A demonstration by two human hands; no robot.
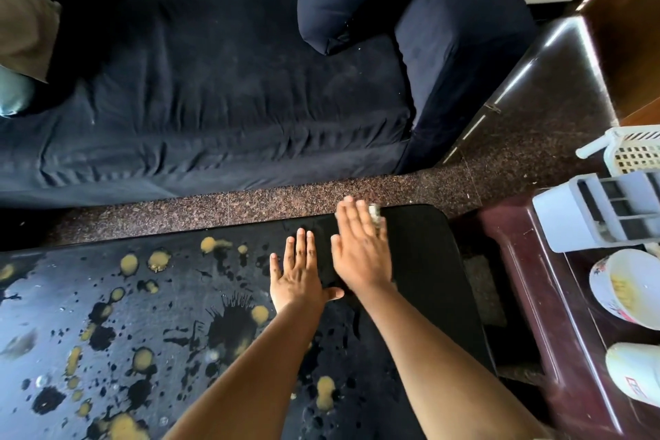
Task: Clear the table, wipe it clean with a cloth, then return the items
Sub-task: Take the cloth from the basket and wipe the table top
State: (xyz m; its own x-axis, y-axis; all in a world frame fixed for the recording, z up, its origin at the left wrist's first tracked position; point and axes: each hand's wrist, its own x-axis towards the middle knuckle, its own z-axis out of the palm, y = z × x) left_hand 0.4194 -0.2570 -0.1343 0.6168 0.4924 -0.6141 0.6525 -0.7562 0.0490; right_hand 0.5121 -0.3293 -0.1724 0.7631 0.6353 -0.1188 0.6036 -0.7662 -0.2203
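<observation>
Head view: right hand (360, 254) flat, fingers straight, pressing cloth (375, 214) at table (421, 261) far-right corner; left hand (298, 271) flat beside it, empty; rest of table stretches leftward.

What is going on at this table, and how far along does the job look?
A person is at the wiping stage. The right hand lies flat, fingers straight, pressing a cloth onto the black table near its far right corner; only a scrap of cloth shows. The left hand rests flat on the tabletop beside it. A bowl, a cup and a grey rack sit on the reddish side table, not yet returned.
</observation>
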